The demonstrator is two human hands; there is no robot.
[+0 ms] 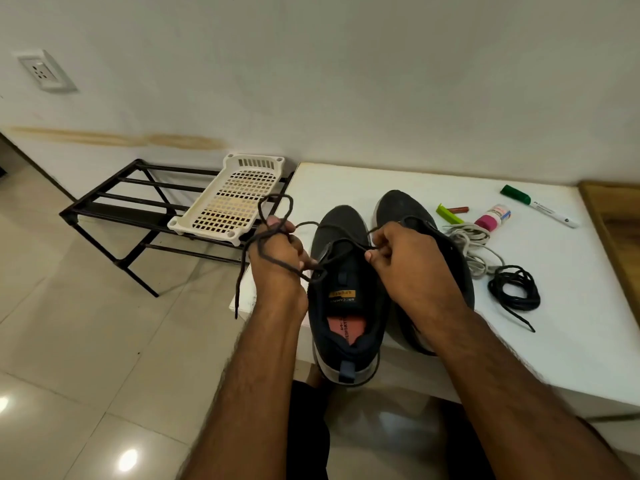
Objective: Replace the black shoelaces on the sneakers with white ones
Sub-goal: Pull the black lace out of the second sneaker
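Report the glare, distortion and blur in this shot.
Head view: two bright glare spots on the glossy floor tiles at lower left; wide-angle distortion bends the table edge and tilts the wall socket; forearms at the bottom look soft, while both sneakers stay fairly sharp.

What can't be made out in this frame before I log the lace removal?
- Head view: the right sneaker is mostly behind the right hand, so its eyelets are hidden.
- Which eyelets on the left sneaker still carry the black lace held by the left hand: too dark to tell.
- Print on the marker and the small bottle: too small.
- Insole text: partly hidden by the collar.
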